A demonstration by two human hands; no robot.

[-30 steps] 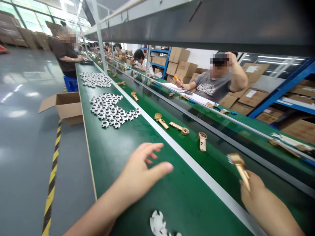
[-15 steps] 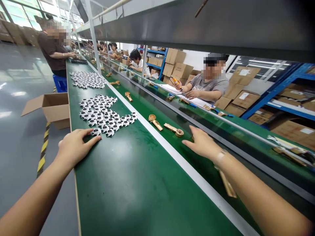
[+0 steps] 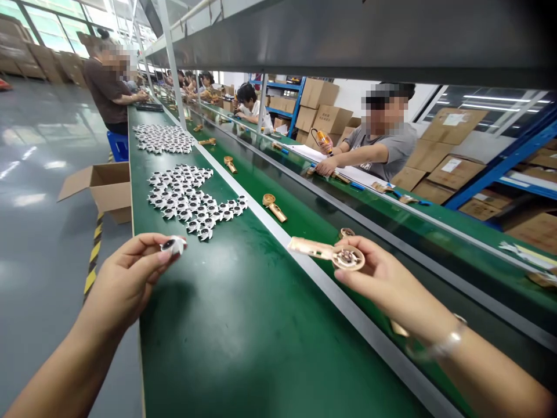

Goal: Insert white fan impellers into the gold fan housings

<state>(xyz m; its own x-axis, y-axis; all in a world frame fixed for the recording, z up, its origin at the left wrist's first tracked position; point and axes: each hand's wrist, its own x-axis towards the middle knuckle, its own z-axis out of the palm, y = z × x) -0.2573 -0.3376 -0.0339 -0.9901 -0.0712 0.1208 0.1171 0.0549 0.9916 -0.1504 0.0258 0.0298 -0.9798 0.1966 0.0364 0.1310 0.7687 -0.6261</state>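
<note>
Pinched between the thumb and fingers of my left hand [image 3: 126, 281] is a white fan blade [image 3: 177, 246] with a dark hub, raised above the green worktop [image 3: 209, 325]. My right hand [image 3: 383, 276] grips a gold handheld-fan housing [image 3: 313, 248] by its round head, its handle pointing left over the white strip. Just beyond my left hand lies a cluster of similar fan blades [image 3: 187, 194]. On the belt beyond the strip rests another gold fan housing [image 3: 275, 208], and a round fan head [image 3: 347, 233] shows partly behind my right fingers.
A second batch of blades [image 3: 163, 139] lies farther along the worktop. An open cardboard box [image 3: 111, 183] stands at its left edge. Across the line a co-worker [image 3: 391, 136] holds an orange tool [image 3: 324, 141]. A dark metal shelf [image 3: 348, 40] hangs overhead.
My left hand has lifted a fan blade off the worktop. My right hand, empty before, has taken a gold fan housing from the belt and brought it toward the white strip.
</note>
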